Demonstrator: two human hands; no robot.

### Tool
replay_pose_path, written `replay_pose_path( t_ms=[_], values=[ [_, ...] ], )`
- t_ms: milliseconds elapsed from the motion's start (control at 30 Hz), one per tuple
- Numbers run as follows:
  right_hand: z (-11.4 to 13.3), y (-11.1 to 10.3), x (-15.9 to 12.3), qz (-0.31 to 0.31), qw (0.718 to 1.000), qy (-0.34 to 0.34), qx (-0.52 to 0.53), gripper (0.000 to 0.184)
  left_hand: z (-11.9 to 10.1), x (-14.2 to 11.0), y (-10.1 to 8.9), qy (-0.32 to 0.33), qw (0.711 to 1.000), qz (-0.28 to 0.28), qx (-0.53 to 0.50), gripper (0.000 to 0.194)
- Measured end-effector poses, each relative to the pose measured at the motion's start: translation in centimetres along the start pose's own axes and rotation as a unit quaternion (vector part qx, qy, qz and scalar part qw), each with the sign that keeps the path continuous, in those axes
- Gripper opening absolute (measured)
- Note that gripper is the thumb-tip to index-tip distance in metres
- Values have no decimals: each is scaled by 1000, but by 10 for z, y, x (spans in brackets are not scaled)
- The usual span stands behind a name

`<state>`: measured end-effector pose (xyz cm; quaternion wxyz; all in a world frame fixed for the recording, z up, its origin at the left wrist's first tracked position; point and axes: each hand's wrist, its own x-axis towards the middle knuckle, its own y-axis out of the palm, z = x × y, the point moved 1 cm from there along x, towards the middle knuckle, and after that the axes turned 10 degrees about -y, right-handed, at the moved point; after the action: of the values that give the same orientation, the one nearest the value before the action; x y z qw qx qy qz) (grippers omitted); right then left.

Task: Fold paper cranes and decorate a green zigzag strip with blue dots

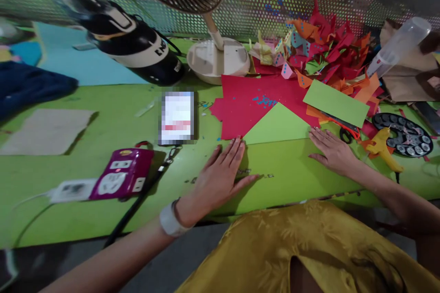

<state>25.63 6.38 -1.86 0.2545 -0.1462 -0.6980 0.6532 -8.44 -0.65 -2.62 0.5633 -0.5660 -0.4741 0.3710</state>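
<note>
A light green paper folded into a triangle (280, 127) lies flat, its point facing away from me, partly over a red sheet (237, 105). At its left corner my left hand (222, 169) rests palm down, fingers stretched out, fingertips touching the paper's edge. My right hand (332, 150) lies with fingers extended at the opposite corner. Neither hand grasps anything. Small blue dots (264, 101) are scattered on the red sheet. Beyond my right hand, a green paper strip (336, 102) partly covers scissors with orange and black handles (347, 135).
A pile of folded colored papers (319, 47) stands at the back right. Nearby are a yellow glue gun (383, 148) and a round black tray (417, 139). A fan base (237, 57), a black bottle (147, 54), a phone (178, 116) and a purple power strip (125, 171) occupy the left.
</note>
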Motion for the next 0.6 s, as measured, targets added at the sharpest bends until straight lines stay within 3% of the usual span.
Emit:
replay_pose_path(
  t_ms=[167, 267, 333, 467, 600],
  values=[
    [-2, 2, 0, 5, 1000, -10, -22, 59, 3, 8, -13, -12, 1000, 28, 3, 85],
    [-3, 4, 0, 5, 999, -12, -30, 58, -14, 26, -27, -21, 1000, 0, 4, 82],
    [-3, 3, 0, 2, 999, -16, -32, 57, -34, 45, -30, 14, 1000, -15, -10, 81],
    [-2, 1, 1, -4, 999, -18, -33, 54, -69, 82, -15, 113, 992, -5, -50, 89],
    [0, 0, 2, -13, 999, -18, -33, 54, -69, 93, 8, 147, 985, 57, -75, 92]
  ],
)
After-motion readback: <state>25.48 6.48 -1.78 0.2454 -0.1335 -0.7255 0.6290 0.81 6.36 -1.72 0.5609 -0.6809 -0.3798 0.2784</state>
